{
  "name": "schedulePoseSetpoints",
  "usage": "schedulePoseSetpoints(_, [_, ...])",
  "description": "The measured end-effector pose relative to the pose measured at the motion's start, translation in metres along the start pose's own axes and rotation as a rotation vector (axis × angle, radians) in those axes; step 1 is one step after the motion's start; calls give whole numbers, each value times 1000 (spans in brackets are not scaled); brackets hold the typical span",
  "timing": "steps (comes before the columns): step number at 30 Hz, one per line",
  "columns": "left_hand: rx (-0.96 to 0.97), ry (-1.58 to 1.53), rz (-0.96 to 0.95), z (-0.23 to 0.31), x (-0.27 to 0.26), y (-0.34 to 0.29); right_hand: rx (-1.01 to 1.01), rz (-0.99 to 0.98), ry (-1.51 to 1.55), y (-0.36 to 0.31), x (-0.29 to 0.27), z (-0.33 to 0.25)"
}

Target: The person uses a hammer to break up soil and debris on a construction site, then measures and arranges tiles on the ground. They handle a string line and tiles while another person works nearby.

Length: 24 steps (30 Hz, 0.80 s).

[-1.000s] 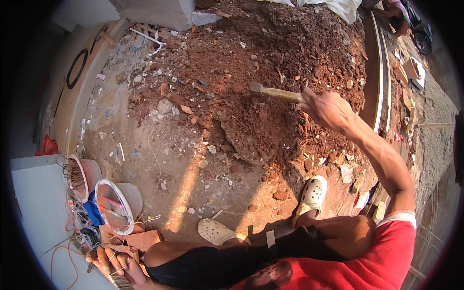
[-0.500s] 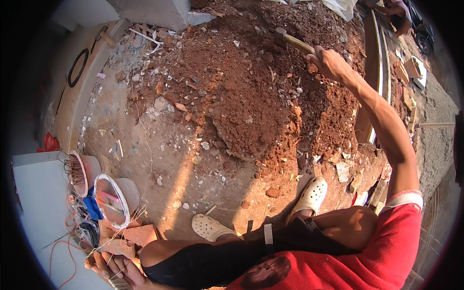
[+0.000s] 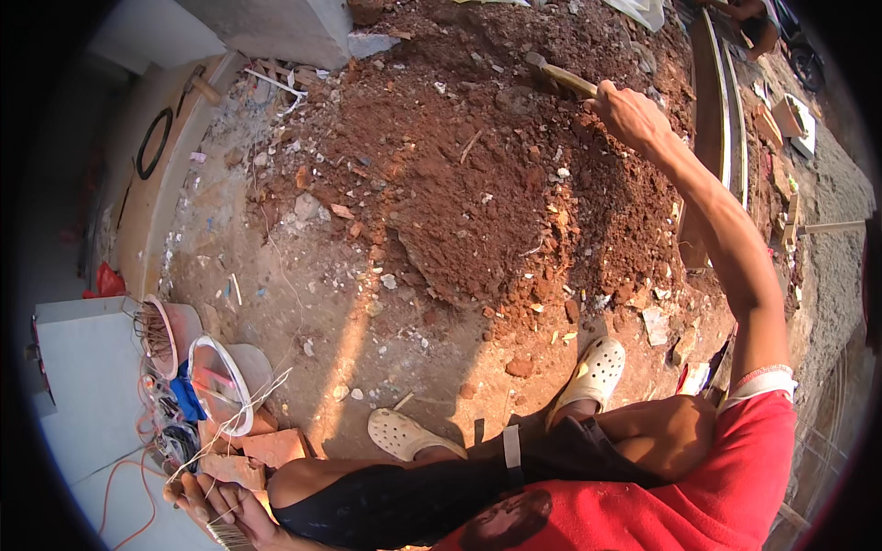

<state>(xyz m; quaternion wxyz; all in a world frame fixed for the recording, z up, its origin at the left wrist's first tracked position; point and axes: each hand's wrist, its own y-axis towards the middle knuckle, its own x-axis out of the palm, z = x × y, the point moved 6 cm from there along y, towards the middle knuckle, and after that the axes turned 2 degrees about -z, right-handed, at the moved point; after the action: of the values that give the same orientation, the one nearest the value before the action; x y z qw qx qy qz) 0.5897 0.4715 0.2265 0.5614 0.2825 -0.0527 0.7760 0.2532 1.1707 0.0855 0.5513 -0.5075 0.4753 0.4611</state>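
My right hand (image 3: 632, 118), arm stretched far forward, is wrapped round the wooden handle of a hammer (image 3: 568, 79). The hammer's head lies at the far end of the handle, over the reddish soil (image 3: 450, 184); whether it touches the soil is hard to tell. At the lower left, beside my knee, my left hand (image 3: 230, 510) is closed on a bundle of thin pale strands (image 3: 225, 533), string or wire. Loose ends of the strands stick up past the fingers toward the buckets.
Two buckets, one with rusty wire (image 3: 158, 335) and one white-rimmed (image 3: 225, 386), stand left near broken bricks (image 3: 276, 447). A long board (image 3: 712, 119) edges the soil on the right. A concrete block (image 3: 285, 28) stands far left. Another person (image 3: 758, 28) is at the far right.
The hammer has shifted slightly and its head sits a little higher in the picture. The view has turned a little. Both hands keep their hold.
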Motion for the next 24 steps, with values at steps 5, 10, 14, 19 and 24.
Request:
schedulePoseSetpoints(5, [115,309,454,7,-28,-10,-264,-136,245,21,47,-2])
schedulePoseSetpoints(10, [149,122,203,12,-10,-15,-258,-187,157,-65,60,-38])
schedulePoseSetpoints(14, [-21,-64,7,4,-6,-8,-243,-333,42,-115,9,-74])
schedulePoseSetpoints(19, [-33,-109,20,3,31,-8,-167,-57,-25,-56,-25,-38])
schedulePoseSetpoints(24, [-28,-64,-53,16,11,-17,-145,-33,-28,57,15,-30])
